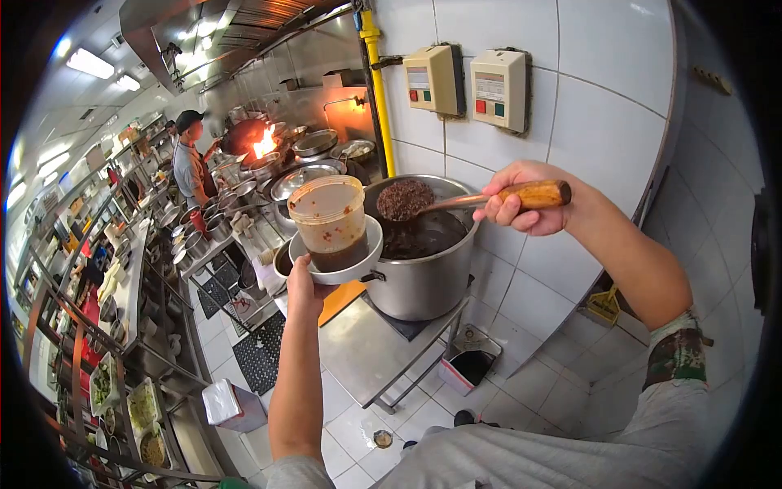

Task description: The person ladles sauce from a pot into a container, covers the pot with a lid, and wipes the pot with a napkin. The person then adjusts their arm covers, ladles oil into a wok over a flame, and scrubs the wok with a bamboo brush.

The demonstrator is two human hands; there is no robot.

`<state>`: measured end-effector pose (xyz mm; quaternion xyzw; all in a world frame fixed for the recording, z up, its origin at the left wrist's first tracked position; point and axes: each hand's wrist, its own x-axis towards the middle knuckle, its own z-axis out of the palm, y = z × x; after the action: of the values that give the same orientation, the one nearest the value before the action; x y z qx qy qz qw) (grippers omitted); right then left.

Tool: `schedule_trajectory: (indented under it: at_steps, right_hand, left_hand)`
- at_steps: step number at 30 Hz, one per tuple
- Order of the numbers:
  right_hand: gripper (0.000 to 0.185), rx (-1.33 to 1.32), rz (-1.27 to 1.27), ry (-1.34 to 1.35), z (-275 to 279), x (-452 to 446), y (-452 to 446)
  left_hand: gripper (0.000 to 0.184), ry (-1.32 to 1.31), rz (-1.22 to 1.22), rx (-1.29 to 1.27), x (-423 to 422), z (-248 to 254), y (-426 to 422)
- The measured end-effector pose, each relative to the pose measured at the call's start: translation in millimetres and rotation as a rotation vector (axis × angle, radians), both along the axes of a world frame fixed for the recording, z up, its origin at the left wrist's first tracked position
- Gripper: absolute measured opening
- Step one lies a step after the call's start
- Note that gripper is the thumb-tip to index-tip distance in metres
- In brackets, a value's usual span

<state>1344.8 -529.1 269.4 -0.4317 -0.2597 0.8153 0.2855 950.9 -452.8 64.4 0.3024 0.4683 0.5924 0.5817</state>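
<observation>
Far left: a co-worker in a dark cap is seen near flames.
Left grip: wrapped on the near side of a white bowl.
Clear tub: nested in the white bowl; brown liquid is contained low in it.
Ladle: heaped with dark grainy food, held above the steel pot.
Right grip: closed around the ladle's wooden handle.
Wall, right: two switch boxes are mounted.

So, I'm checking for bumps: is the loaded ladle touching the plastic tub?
Apart. The head view shows a narrow gap between the loaded end of the ladle and the side of the plastic tub.
</observation>
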Motion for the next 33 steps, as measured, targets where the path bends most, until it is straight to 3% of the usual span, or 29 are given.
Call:
schedule_trajectory:
  at_steps: [10,16,20,25,29,33]
  right_hand:
    - [0.031,0.292,0.067,0.054,77.6,-16.2,-24.8]
    - [0.028,0.356,0.097,-0.024,66.6,-33.9,-50.4]
    - [0.02,0.563,0.192,-0.449,43.5,-50.4,-69.6]
    - [0.017,0.701,0.231,-0.683,23.4,-57.4,-86.9]
    - [0.029,0.714,0.23,-0.852,9.6,-59.6,-98.5]
    - [0.036,1.095,0.214,-1.191,-9.2,-55.8,-111.6]
  left_hand:
    - [0.049,0.043,-0.036,-0.009,12.2,5.0,37.1]
    - [0.048,0.111,-0.021,0.015,31.9,-2.9,61.1]
    - [0.047,0.085,0.026,0.038,42.9,-1.5,62.1]
    - [0.046,0.061,0.032,-0.003,43.6,-8.0,64.9]
    - [0.045,0.049,0.051,-0.005,45.2,-2.9,54.5]
    - [0.045,-0.016,0.084,0.056,46.9,-7.1,53.8]
